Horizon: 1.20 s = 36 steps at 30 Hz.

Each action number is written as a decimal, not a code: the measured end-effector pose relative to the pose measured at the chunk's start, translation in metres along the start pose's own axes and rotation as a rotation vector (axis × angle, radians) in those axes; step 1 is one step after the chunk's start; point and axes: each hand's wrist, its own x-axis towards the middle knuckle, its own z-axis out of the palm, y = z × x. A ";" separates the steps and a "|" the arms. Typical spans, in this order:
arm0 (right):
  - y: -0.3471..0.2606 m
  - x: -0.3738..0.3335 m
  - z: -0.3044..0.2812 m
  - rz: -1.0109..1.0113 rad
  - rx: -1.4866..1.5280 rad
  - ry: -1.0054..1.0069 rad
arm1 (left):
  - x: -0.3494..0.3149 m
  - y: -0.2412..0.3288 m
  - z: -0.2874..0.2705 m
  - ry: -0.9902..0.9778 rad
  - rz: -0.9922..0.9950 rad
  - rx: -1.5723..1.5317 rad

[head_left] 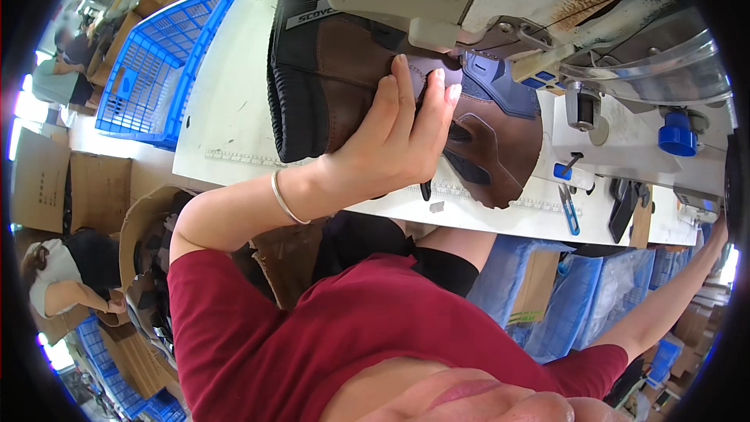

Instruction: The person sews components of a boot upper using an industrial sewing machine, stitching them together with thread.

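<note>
A brown and black leather piece (355, 71), which looks like a boot upper, lies under the sewing machine head (437, 28). It has a ribbed black edge at its left and a blue-grey panel at its right. My left hand (398, 129) rests on it with fingers stretched out, fingertips close to the machine's foot area; the thumb is hidden. A light bangle circles that wrist. At the far right rim, my right hand (722, 228) is by a dark round part of the machine, its fingers out of sight.
On the white table (234, 125), a ruler strip runs along the front. Blue-handled thread snips (569, 210) and a black tool (622, 207) lie at the right. A blue plastic crate (160, 71) stands to the left. Cardboard boxes and other people are beyond.
</note>
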 end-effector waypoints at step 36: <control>-0.627 -0.419 -0.065 -0.194 1.692 -0.901 | -0.013 0.010 0.009 0.200 0.067 0.064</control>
